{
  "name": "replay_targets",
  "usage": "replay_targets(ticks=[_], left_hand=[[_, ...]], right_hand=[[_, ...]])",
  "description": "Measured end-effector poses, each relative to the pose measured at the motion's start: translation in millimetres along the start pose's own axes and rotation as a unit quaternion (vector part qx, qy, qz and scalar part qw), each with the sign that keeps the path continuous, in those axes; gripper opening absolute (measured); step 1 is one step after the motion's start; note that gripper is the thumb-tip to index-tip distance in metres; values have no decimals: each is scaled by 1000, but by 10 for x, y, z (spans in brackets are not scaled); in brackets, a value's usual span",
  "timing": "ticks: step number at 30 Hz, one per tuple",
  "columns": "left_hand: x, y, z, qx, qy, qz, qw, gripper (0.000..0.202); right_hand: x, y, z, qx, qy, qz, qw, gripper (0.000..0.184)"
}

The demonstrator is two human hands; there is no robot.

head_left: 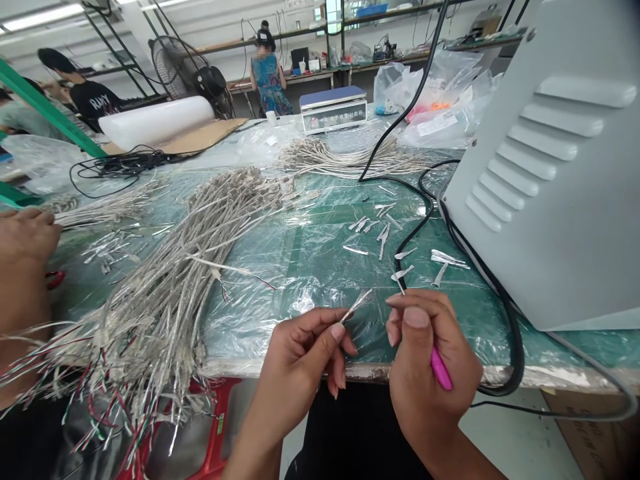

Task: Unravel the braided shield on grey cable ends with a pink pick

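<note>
My left hand [304, 357] is closed in a pinch on a thin silver foil strip [357, 305] that points up and to the right. My right hand [431, 353] is closed around a pink-handled tool [441, 369]; its tip is hidden behind my fingers. Both hands hover at the near edge of the table, a few centimetres apart. A large bundle of silver shielded cables [165, 293] with coloured wire ends lies to the left of my left hand.
Loose foil scraps [383, 230] lie on the plastic-covered green mat [320, 260]. A grey machine housing [555, 167] with black cords [505, 327] stands at the right. Another person's hand [23, 233] rests at the left edge. A scale [333, 109] and bags sit at the back.
</note>
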State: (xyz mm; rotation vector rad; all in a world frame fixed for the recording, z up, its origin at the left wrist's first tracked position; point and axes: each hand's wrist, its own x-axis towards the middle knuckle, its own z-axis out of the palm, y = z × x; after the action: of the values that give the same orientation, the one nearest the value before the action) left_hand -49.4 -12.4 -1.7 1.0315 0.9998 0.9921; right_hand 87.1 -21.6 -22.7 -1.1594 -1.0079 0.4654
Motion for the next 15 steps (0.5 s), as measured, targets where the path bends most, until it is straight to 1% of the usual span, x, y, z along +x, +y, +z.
replay_targets(ticks=[2,3,6,9,12,15], left_hand=[[2,-2,-6,-8,-3,2,1000,17],[4,-5,-10,-15,-6,5,1000,16],[12,-13,-15,-32,-13,15,999,17],[15,-13,-13,-40,-19,17,999,17],[11,-8,-12,-38,-18,14,999,16],[7,-6,-12,-33,-16,13,999,15]], right_hand=[[-16,2,-9,28,-2,-4,1000,20],[-27,4,-18,48,-19,-16,999,20],[-51,9,-43,97,-74,-87,989,25],[-43,8,-42,100,-78,-139,982,28],[-20,3,-24,95,-80,-155,980,25],[-9,1,-20,85,-97,-161,978,23]])
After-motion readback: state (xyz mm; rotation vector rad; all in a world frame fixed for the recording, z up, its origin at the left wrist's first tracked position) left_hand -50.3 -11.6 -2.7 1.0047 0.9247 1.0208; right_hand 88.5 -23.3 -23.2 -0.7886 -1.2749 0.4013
